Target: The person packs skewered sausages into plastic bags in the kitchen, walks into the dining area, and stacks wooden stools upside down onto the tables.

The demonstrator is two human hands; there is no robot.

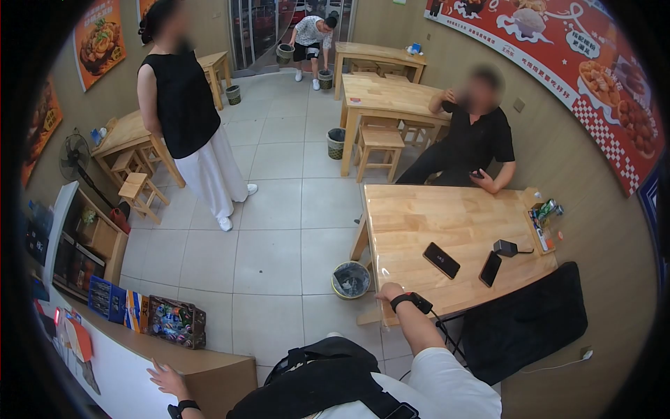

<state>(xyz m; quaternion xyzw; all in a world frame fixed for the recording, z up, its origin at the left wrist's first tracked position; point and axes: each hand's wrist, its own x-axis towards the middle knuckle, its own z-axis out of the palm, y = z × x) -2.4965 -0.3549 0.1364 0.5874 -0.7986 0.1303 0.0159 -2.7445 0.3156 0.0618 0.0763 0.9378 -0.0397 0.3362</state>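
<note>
The near bench (405,209) carries two phones (442,260), one small black box (504,247) and one tray (537,233) whose contents are too jumbled to count. Five buckets (336,149) show: one just beside the bench's left edge and four beyond it, one of those in a person's hand. Four more tables (391,95) stand beyond the bench, two behind it and two off to its left. At least four stools (380,139) are among them, some partly hidden. Three other people (481,143) are beyond the bench, one seated. Well left of it are one fan (75,155) and three posters (100,42).
</note>
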